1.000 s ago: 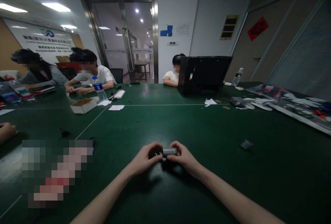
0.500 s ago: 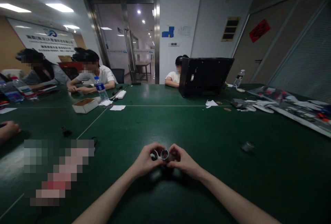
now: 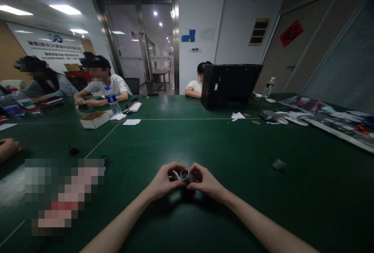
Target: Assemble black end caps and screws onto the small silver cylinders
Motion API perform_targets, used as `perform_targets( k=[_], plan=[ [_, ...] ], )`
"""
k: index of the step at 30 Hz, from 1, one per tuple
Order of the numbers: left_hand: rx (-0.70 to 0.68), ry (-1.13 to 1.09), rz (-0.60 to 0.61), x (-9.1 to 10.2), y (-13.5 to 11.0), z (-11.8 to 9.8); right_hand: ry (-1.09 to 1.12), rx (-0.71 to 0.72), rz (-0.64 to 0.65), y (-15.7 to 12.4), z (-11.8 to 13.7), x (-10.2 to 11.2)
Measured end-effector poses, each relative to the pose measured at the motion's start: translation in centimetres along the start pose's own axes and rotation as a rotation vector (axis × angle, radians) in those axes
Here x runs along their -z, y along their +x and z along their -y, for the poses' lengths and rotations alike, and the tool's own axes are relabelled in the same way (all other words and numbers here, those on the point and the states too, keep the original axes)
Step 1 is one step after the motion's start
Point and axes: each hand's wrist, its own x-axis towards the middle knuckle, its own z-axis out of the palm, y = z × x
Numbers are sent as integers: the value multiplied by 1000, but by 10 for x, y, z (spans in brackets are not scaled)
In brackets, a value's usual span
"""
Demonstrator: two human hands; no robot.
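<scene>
Both my hands meet just above the green table (image 3: 204, 144), close in front of me. My right hand (image 3: 206, 181) is closed around a small silver cylinder (image 3: 185, 174), whose open round end faces me. My left hand (image 3: 164, 179) pinches at that end, where a small white piece (image 3: 175, 174) sticks out between its fingers. The cylinder's body is mostly hidden by my right fingers.
A second small metal cylinder (image 3: 278, 163) lies on the table to the right. Farther back stand a black open case (image 3: 230, 83), a cardboard box (image 3: 95, 119), a water bottle (image 3: 112, 100) and scattered papers. Three people sit across; another person's hand (image 3: 7, 148) rests at left.
The cylinder lay sideways between my hands a second ago; it has been turned so its open end faces me. My hands have stayed in the same spot.
</scene>
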Motion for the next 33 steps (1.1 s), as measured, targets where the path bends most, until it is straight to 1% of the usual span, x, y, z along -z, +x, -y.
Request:
perform_targets(
  k=[3, 11, 14, 18, 23, 28, 33],
  plan=[
    [-25, 11, 4, 1, -1, -1, 3, 10, -10, 0, -2, -1],
    [1, 37, 40, 4, -5, -10, -49, 31, -29, 0, -5, -3],
    [0, 49, 41, 5, -5, -12, -74, 51, -63, 1, -6, -5],
    [-11, 126, 12, 6, -6, -11, -71, 44, -112, 1, -3, -7],
    [-10, 186, -2, 7, -7, -8, -9, 14, -104, 0, 1, -6],
    [-28, 208, -25, 6, -8, -3, 56, 44, -71, 0, -8, -2],
    [-15, 289, -56, 2, -9, -3, 22, 77, -132, 0, -15, -3]
  ],
)
